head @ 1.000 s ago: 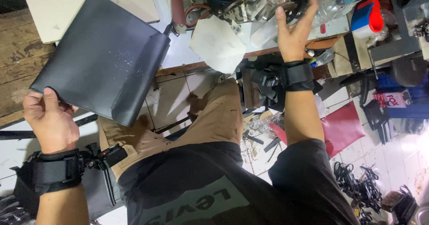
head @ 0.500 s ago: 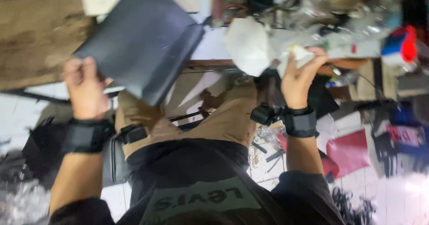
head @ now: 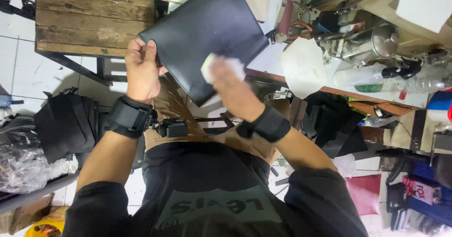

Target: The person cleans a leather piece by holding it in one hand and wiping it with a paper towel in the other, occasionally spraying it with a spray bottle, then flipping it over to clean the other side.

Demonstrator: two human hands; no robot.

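A flat black leather sheet (head: 207,34) is held up over my lap. My left hand (head: 141,69) grips its lower left corner, thumb on top. My right hand (head: 230,84), blurred with motion, holds a small white cloth (head: 209,67) pressed against the sheet's lower edge. Both wrists wear black straps, and a small black camera (head: 173,127) sits by the left one.
A worn wooden bench (head: 89,20) stands at the upper left. A cluttered worktable at right holds a white paper piece (head: 303,67), a metal machine (head: 372,41) and plastic bottles (head: 381,74). A black bag (head: 66,124) and clear plastic wrap (head: 21,159) lie on the tiled floor at left.
My right hand came back from the worktable with a white cloth and now presses it on the leather sheet. My left hand has kept its grip on the sheet.
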